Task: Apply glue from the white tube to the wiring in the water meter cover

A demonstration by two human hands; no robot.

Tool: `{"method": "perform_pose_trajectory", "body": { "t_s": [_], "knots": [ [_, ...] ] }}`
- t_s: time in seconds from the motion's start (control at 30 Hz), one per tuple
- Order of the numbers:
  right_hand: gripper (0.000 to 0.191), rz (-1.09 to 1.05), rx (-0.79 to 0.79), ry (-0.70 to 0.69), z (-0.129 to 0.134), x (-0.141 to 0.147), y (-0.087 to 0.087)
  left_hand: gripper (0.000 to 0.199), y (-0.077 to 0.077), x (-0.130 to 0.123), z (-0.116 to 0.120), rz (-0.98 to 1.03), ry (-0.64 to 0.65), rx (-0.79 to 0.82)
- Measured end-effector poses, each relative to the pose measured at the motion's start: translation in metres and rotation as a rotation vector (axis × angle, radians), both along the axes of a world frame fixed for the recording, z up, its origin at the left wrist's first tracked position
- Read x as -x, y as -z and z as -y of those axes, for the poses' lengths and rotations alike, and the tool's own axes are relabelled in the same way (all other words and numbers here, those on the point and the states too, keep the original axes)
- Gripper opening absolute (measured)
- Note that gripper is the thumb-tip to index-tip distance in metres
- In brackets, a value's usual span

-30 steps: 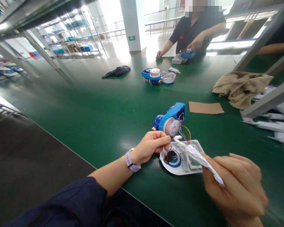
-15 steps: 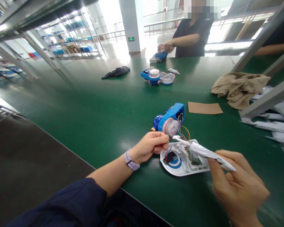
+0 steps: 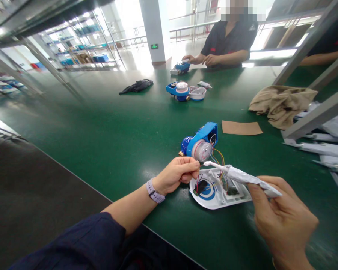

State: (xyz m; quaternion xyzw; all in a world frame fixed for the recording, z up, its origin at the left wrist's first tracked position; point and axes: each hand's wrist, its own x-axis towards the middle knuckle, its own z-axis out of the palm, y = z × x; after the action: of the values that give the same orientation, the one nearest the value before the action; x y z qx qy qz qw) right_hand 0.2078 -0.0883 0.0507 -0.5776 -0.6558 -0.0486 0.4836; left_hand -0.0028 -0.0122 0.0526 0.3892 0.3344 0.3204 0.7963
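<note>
My left hand (image 3: 183,170) is closed in a pinch, and a thin reddish wire seems to run from its fingertips. Between my thumb and fingers, my right hand (image 3: 281,210) grips a crumpled white squeeze tube (image 3: 242,176). The tube's nozzle points left, and its white-coated tip is close to my left fingertips, at the wire. Below them lies a white plastic cover (image 3: 214,204), inner side up, with wires, a blue ring and a circuit board inside. Coloured wires link it to a blue water meter (image 3: 202,150) tilted just behind.
A brown cardboard piece (image 3: 242,128) and a beige cloth (image 3: 281,105) lie to the right, near a metal post and several white tubes (image 3: 323,148). Farther back are another meter (image 3: 181,90) and a dark cloth (image 3: 138,86). Across the green table (image 3: 115,123) sits a co-worker (image 3: 228,45).
My hands keep nearly the same pose, with the tube's tip shifted very slightly. Across the table, the co-worker's hands have moved apart, and the meter there has shifted a little left.
</note>
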Motion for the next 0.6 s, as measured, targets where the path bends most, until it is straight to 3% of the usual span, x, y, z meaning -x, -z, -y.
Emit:
{"method": "perform_pose_trajectory", "body": {
  "t_s": [0.6],
  "knots": [
    [0.009,0.035,0.031,-0.024,0.0036,0.0053,-0.0022,0.033,0.0005,-0.0005,-0.0001,0.040,-0.004,0.008]
  ]
}}
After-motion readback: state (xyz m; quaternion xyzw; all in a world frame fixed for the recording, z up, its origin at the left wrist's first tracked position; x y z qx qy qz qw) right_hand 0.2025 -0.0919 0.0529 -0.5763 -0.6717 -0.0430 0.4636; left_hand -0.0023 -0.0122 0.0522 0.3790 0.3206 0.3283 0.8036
